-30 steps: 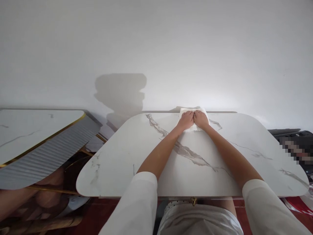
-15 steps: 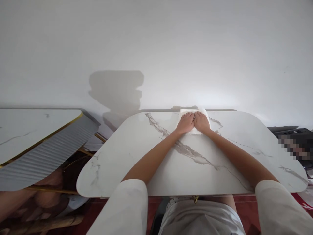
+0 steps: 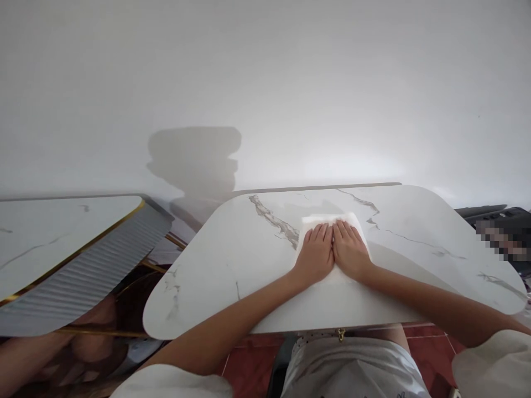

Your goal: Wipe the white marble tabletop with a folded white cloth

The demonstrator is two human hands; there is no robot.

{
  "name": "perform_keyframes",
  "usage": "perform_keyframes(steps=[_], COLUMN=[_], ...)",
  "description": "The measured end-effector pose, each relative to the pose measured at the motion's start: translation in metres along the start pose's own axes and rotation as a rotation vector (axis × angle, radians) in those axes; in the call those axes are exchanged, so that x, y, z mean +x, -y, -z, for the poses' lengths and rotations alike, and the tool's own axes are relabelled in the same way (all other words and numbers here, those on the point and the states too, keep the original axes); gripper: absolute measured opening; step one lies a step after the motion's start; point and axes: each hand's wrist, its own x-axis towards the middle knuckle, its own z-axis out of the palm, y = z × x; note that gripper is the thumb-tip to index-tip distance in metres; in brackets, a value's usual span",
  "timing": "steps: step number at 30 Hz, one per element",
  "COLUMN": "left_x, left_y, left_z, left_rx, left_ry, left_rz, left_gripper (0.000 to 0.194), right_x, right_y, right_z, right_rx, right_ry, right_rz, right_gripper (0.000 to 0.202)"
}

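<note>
Both of my hands lie flat, side by side, on a white cloth (image 3: 332, 218) spread on the marble-patterned table (image 3: 203, 271). My left hand (image 3: 316, 254) presses on the cloth's left half with its fingers stretched forward. On the right half rests my right hand (image 3: 350, 250), palm down, fingers extended, its thumb side touching the left hand. The palms and the middle of the cloth under them are hidden. Only the cloth's far edge and sides show.
A second marble-patterned table (image 3: 70, 232) with a gold trim and ribbed grey side stands at the left. A person's bare leg (image 3: 37, 354) is below it. Behind the tables rises a white wall (image 3: 290, 83). A black object (image 3: 514, 221) sits beyond the right edge.
My two hands have drawn the cloth from the table's far edge back toward me, near its middle. My elbows are now bent wider.
</note>
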Motion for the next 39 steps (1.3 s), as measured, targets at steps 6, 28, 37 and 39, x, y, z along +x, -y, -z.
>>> perform_keyframes(steps=[6, 28, 37, 39], left_x=[-0.04, 0.004, 0.086, 0.1], left_y=[-0.025, 0.052, 0.126, 0.138], left_z=[0.014, 0.009, -0.007, -0.01], left_rx=[0.018, 0.001, -0.002, 0.006], left_ry=[0.065, -0.066, -0.096, -0.089], left_rz=[0.009, 0.007, -0.009, -0.008], left_gripper=[0.056, 0.044, 0.042, 0.041], right_x=[-0.039, 0.044, 0.141, 0.155], right_y=[0.018, 0.025, 0.009, 0.005], right_z=[0.022, -0.02, -0.057, -0.062], right_rx=[-0.029, 0.131, 0.158, 0.167], right_ry=[0.029, -0.004, 0.029, 0.027], right_rz=[0.047, 0.102, 0.06, 0.047], right_gripper=[0.047, 0.043, 0.035, 0.034])
